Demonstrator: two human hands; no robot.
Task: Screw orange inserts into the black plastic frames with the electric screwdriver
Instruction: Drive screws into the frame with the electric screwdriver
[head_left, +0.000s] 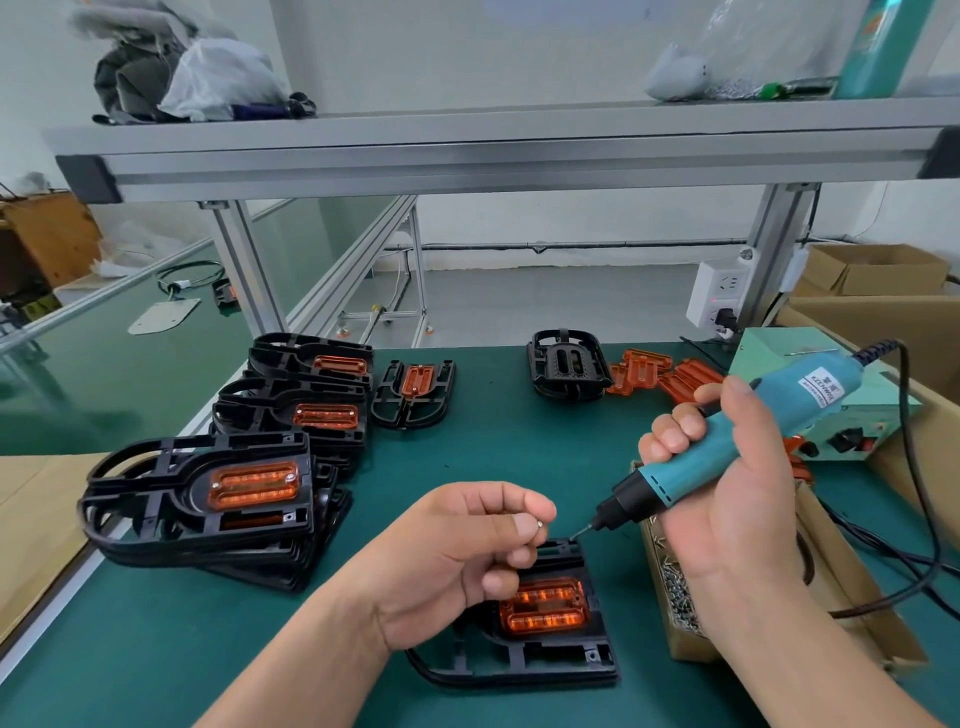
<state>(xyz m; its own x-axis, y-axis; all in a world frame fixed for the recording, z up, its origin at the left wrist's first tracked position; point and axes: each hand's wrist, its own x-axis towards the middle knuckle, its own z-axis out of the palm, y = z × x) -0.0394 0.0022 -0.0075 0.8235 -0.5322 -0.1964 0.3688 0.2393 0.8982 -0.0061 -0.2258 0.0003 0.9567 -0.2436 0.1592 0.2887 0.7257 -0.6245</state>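
Electric screwdriver (727, 447): long axis slanted, bit (582, 531) pointing down-left at the far corner of the black frame (545, 665). The right hand (737, 499) wraps its fingers (675, 431) round the teal body. The left hand (457, 556) pinches a screw (540, 525) just above the frame, beside the bit. An orange insert (545, 608) sits in the frame, which lies flat on the table (493, 457).

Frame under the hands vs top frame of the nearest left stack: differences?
Work frame lies alone on the mat, part-hidden by the left hand; stack frame tops a pile, uncovered. Stack frame's insert shows screw heads at its ends; work frame's shows none in view. Both black with orange inserts.
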